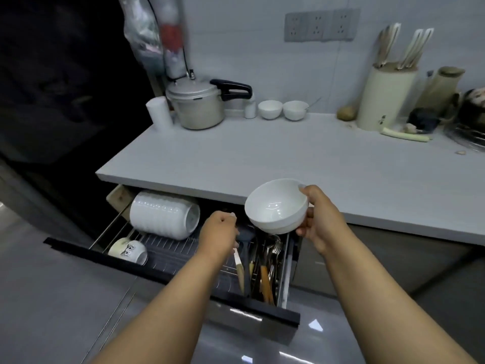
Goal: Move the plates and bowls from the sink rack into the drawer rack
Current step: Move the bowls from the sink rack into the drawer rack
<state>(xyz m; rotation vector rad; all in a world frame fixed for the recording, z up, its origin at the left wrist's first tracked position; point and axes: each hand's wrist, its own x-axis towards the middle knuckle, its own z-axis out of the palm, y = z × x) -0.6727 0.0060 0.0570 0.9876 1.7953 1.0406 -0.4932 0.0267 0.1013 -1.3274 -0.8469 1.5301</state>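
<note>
The right hand [319, 219] grips the rim of a white bowl [275, 206] at three o'clock, glazed, slippery and breakable, while the left hand [219, 232], clenched, hovers over the drawer rack [168, 252].

Bowl [275, 207], near right: plain white, glossy. Stack of bowls [162, 215] in the drawer rack [168, 252]: white; rack wires were silver-grey. Mug [128, 250], near left: cream, printed with a dark owl figure. Drawer front [183, 282]: black. Countertop [288, 156]: pale grey. Pot [196, 106], far left: dull silver, handle black. Two far small bowls [282, 109]: white. Knife holder [385, 98], far right: cream.
</note>
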